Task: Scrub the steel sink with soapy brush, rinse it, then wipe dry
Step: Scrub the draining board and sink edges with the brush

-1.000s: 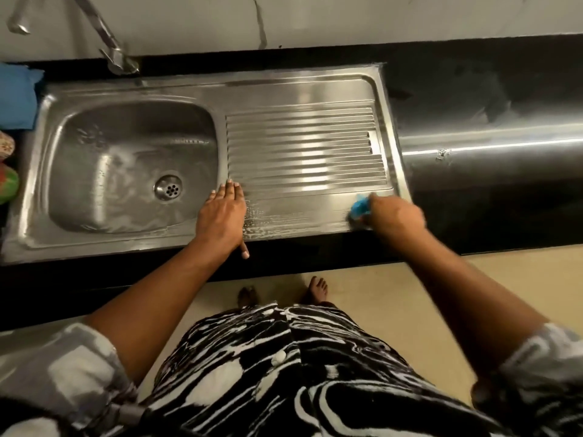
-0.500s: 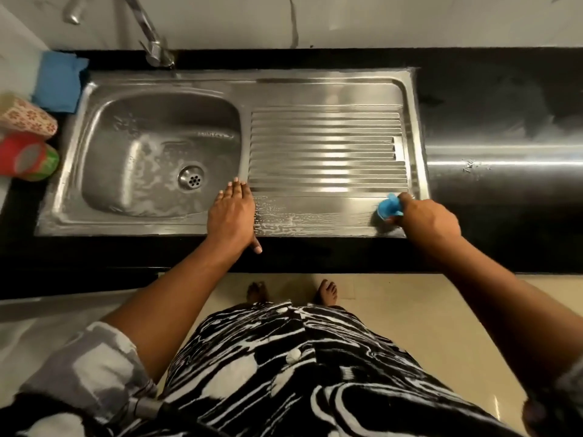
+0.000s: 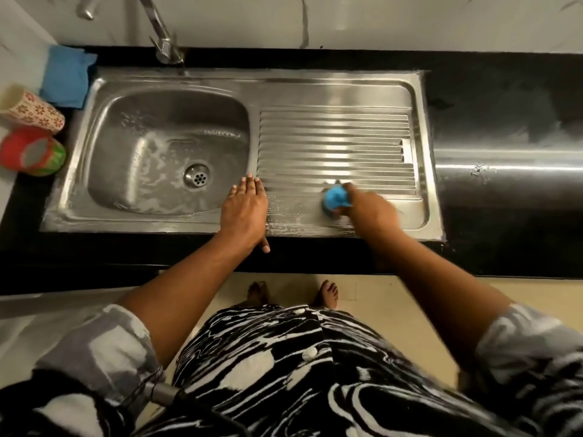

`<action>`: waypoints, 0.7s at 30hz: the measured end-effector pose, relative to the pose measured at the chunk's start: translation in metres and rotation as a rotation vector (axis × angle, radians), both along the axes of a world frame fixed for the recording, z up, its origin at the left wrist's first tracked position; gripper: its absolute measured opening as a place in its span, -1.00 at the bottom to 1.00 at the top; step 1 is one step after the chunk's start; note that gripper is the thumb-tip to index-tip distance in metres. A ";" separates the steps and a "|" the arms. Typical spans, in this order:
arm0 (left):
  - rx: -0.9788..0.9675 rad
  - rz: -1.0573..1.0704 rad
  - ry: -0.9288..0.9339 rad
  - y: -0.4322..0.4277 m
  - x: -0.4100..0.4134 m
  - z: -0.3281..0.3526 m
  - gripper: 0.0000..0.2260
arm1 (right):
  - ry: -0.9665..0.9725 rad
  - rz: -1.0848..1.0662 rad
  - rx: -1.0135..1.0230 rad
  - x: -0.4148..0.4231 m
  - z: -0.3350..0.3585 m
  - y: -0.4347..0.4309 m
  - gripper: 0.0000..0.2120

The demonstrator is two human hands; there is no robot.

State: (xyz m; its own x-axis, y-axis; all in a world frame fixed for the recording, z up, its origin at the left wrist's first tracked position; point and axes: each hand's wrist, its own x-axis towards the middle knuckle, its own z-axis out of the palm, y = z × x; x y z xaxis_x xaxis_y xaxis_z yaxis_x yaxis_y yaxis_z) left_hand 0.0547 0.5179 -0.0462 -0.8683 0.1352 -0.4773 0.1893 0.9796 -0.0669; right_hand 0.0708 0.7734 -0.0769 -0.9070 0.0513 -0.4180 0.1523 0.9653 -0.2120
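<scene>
The steel sink (image 3: 331,86) has a soapy bowl on the left and a ribbed drainboard (image 3: 337,146) on the right. My right hand (image 3: 370,212) grips a blue brush (image 3: 336,198) pressed on the flat front strip of the drainboard, blurred by motion. My left hand (image 3: 246,209) lies flat with straight fingers on the front rim between bowl and drainboard, thumb hanging over the edge. Suds streak the steel between my two hands. The drain (image 3: 196,175) sits in the bowl near my left fingertips.
A tap (image 3: 161,36) rises behind the bowl. A folded blue cloth (image 3: 67,77) lies at the back left. A floral cup (image 3: 30,110) and a red-green cup (image 3: 33,151) lie left of the sink. Black countertop (image 3: 504,99) extends right.
My right hand has slid the brush leftward along the front strip, away from the right corner toward the middle. My left hand has stayed put. The camera view has shifted.
</scene>
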 end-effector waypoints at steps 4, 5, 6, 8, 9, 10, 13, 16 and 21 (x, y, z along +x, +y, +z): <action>0.006 0.037 -0.005 -0.007 0.001 -0.002 0.48 | 0.027 -0.223 0.168 0.023 0.012 0.109 -0.51; 0.012 0.041 -0.003 -0.008 0.000 -0.004 0.51 | 0.034 -0.209 0.196 0.023 0.010 0.112 -0.53; 0.013 0.041 -0.005 -0.009 0.000 -0.004 0.55 | 0.030 -0.168 0.200 0.019 0.009 0.102 -0.55; 0.018 0.045 0.002 -0.009 0.000 -0.005 0.58 | 0.019 -0.046 0.137 0.005 0.003 0.055 -0.56; 0.020 0.049 0.009 -0.009 0.000 -0.006 0.55 | 0.032 -0.002 0.075 -0.004 -0.001 0.022 -0.55; 0.024 0.051 0.018 -0.009 0.000 -0.006 0.53 | 0.048 0.037 0.021 -0.014 -0.004 -0.015 -0.54; 0.038 0.075 -0.001 -0.010 0.001 -0.004 0.60 | 0.050 0.182 -0.001 -0.032 -0.002 -0.105 -0.52; 0.046 0.120 -0.006 -0.015 0.004 -0.003 0.62 | 0.053 0.222 -0.001 -0.031 -0.002 -0.096 -0.55; 0.069 0.138 -0.017 -0.019 0.008 0.000 0.60 | 0.014 0.024 0.089 0.003 0.005 0.054 -0.56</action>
